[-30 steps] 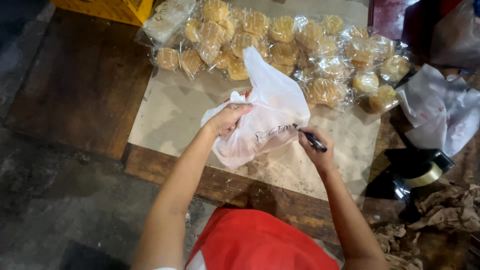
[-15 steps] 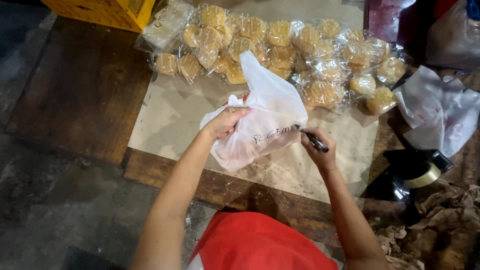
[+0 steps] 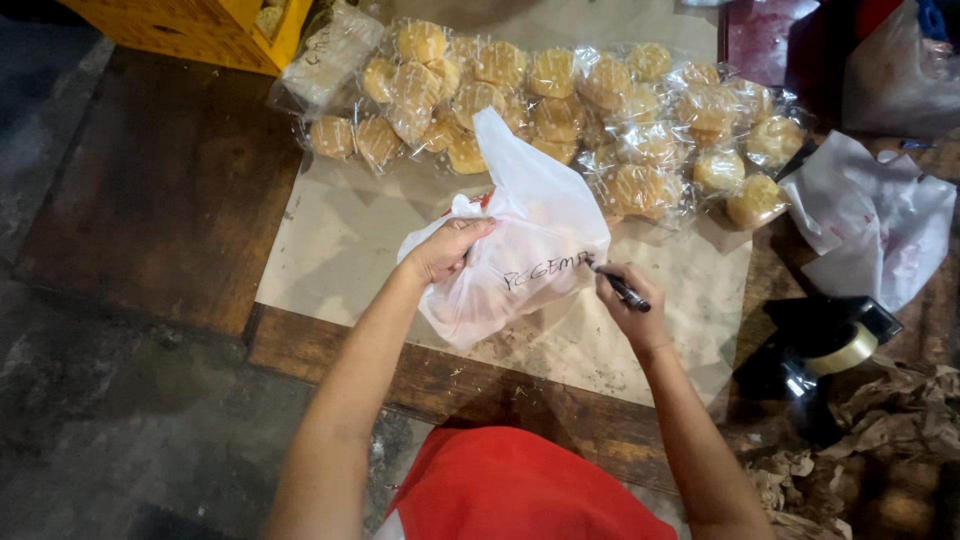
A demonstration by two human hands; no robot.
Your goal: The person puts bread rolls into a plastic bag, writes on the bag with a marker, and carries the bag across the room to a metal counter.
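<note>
Labelling step: your left hand [image 3: 447, 250] clenches the translucent white plastic bag [image 3: 520, 262] at its left edge, your right hand [image 3: 628, 305] grips the black marker pen [image 3: 622, 290], tip on the film. Next stroke likely needs that film taut just right of the tip.

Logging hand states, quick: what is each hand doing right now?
Left hand: closed, gripping the white plastic bag near its top.
Right hand: closed on a black marker, tip against the bag.
</note>
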